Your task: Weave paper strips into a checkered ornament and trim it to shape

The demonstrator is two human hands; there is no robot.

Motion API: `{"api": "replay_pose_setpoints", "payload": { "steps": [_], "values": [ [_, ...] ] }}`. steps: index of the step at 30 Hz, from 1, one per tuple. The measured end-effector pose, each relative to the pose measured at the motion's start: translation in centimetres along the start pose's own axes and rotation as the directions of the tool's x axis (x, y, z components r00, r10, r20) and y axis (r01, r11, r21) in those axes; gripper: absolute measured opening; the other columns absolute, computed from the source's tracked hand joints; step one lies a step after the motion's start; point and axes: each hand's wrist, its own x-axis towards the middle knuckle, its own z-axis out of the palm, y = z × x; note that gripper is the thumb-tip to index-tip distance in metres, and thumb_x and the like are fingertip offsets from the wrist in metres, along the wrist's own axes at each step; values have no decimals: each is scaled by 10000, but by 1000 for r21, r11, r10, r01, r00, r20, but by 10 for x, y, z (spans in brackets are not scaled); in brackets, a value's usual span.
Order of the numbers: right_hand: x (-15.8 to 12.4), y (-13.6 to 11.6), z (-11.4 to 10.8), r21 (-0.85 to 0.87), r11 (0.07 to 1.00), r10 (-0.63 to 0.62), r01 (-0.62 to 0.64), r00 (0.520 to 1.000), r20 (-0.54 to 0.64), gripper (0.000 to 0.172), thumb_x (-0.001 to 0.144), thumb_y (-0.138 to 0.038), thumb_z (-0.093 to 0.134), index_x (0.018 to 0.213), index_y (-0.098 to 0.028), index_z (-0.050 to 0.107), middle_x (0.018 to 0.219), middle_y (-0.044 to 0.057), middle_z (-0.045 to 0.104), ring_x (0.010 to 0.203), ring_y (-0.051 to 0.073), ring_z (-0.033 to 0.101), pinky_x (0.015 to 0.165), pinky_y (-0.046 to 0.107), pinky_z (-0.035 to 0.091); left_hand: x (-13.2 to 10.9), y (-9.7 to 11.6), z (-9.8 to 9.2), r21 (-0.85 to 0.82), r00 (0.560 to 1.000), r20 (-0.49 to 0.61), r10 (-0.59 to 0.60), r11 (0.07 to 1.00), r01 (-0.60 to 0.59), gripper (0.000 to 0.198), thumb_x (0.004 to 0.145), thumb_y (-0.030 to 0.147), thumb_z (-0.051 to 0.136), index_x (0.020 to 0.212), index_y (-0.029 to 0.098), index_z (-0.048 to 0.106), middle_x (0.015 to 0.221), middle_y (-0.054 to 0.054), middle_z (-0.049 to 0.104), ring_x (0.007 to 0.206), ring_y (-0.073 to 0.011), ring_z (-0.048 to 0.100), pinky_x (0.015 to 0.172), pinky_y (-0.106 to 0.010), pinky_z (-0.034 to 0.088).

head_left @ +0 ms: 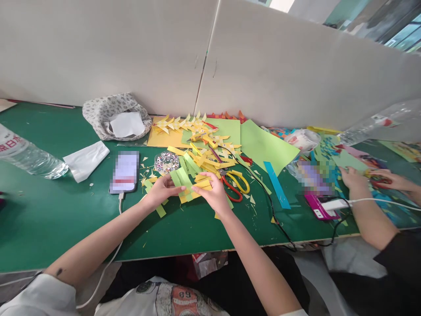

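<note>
My left hand (162, 188) and my right hand (213, 193) meet over a bundle of green and yellow paper strips (188, 183) on the green table (49, 219). Both hands pinch the strips, the left from the left side, the right from the right. Just to the right of my right hand lie scissors with yellow and red handles (235, 183). More loose yellow strips (207, 160) are piled behind the bundle.
A phone (125, 171) on a cable lies left of my hands, beside a round sequin box (166, 161). A water bottle (28, 156), tissues (86, 160) and a fabric pouch (115, 116) sit at left. Green paper sheets (266, 145) lie behind. Another person's hands (353, 180) work at right.
</note>
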Motion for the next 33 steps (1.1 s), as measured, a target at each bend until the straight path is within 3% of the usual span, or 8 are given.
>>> {"api": "replay_pose_setpoints", "payload": {
  "steps": [4,7,10,14,16,20,24,33],
  "values": [
    [-1,-3,-2,-189,982,29,-13,996,84,454,634,-252,650,1066,-237,511,831,13,640,710,166,611,614,276,452,3,6,-12,233,979,-74,191,958,-169,573,675,333,692,1189,192,481,1001,-73,672,916,-205,639,785,-354,534],
    [-3,-4,-1,-364,931,22,13,996,91,448,633,-209,631,1062,-229,502,828,18,645,659,157,599,562,254,418,-6,18,-27,529,866,-185,465,789,-311,481,759,305,612,1212,225,471,1016,-53,655,907,-166,627,752,-291,531],
    [-5,-4,1,-493,865,-56,95,994,93,396,646,-183,609,1027,-221,508,789,9,649,702,171,598,579,255,405,-24,26,-40,794,764,-148,628,536,-286,197,827,315,530,955,198,623,867,-37,673,716,-133,628,651,-249,506],
    [-6,-1,-1,-621,760,-169,194,981,99,310,663,-194,608,962,-229,533,815,4,654,730,179,601,568,255,395,-48,23,-46,988,808,6,589,121,-95,295,858,388,472,738,187,651,696,-24,665,572,-143,584,456,-235,363],
    [-5,0,-3,-654,721,-250,230,966,64,290,670,-216,621,948,-230,541,872,12,656,787,191,605,575,259,407,-57,20,-44,997,841,42,539,29,-69,265,857,386,470,790,206,653,746,-22,667,661,-169,609,447,-233,333],
    [-3,-1,-12,-672,700,-311,240,950,14,189,705,-300,620,872,-230,567,851,12,666,815,204,610,563,265,431,-72,16,-37,994,904,71,421,43,-98,248,819,459,508,850,252,642,775,3,654,717,-175,614,468,-232,354],
    [1,-1,-23,-703,671,-323,233,946,5,59,757,-258,567,787,-215,594,770,18,674,740,190,621,552,266,445,-78,8,-25,991,917,125,379,-11,-131,327,792,522,514,847,222,634,794,-24,658,745,-210,615,549,-283,420],
    [14,12,-27,-753,564,-427,340,900,87,265,813,-100,441,964,-207,631,1007,30,669,973,214,583,763,333,499,-43,2,21,893,804,443,397,-110,-437,224,885,260,459,1071,206,573,1018,-66,639,916,-213,583,768,-343,449]
  ]
}}
